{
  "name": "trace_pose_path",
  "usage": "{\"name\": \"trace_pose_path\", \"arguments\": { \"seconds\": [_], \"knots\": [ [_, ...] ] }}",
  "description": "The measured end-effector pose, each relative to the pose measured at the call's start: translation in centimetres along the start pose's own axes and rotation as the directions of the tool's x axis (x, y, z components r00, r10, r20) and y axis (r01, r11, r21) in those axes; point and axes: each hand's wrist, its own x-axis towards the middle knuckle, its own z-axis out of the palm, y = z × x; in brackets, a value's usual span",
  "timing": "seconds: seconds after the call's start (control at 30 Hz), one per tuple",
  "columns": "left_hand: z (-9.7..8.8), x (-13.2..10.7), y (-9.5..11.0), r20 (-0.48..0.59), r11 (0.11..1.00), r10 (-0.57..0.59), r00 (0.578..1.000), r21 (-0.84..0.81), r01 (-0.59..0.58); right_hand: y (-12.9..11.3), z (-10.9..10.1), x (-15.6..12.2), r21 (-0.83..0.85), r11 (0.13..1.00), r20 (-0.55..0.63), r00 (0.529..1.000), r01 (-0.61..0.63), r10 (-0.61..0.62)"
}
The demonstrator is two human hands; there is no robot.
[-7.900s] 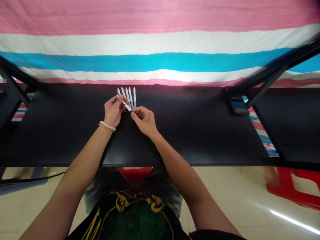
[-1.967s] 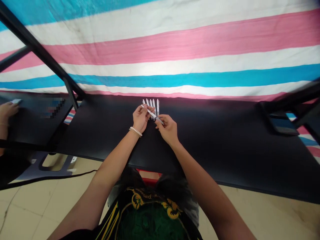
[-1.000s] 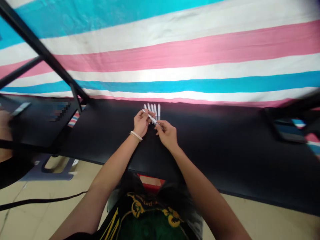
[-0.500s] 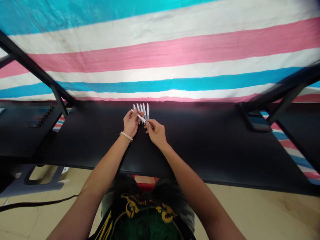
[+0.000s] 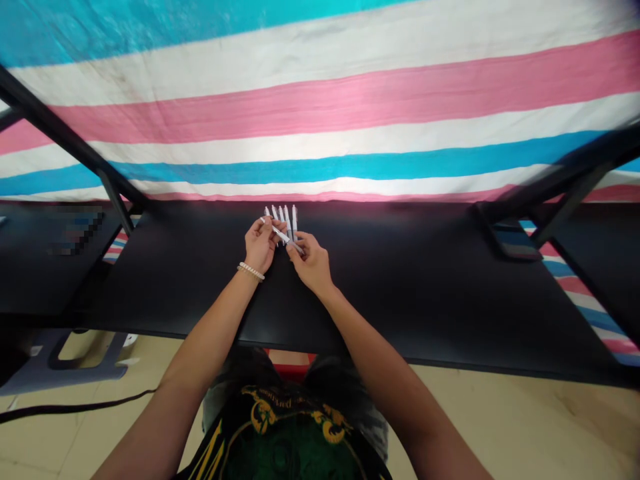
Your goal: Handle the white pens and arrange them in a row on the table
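A white pen [image 5: 280,234] slants between my two hands, just above the table. My left hand [image 5: 260,245] is closed on its upper-left end, and a beaded bracelet circles that wrist. At the lower-right end, a greyish part of the pen shows between the fingers of my right hand [image 5: 311,263], which also grips it. Behind the held pen, several white pens [image 5: 295,217] lie side by side on the black table [image 5: 400,280], pointing away from me. My fingers cover part of their near ends.
A striped sheet [image 5: 320,113] hangs behind the table. Black frame bars [image 5: 65,130] rise at the left, with similar ones at the right. A dark flat object [image 5: 515,241] lies near the right bars. A grey plastic stool [image 5: 65,363] stands at lower left.
My right hand has shifted slightly at the pen's lower end, and more of the greyish part shows there now. The left hand keeps its hold. The row of pens looks unchanged.
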Motion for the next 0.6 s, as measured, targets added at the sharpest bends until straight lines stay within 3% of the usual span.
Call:
{"name": "trace_pose_path", "arguments": {
  "seconds": [0.6],
  "knots": [
    [0.20,-0.38,0.42,0.047,0.999,-0.043,0.998,0.015,0.042,1.02,-0.07,0.02,0.058,0.996,0.094,0.994,-0.062,0.056]
  ]
}}
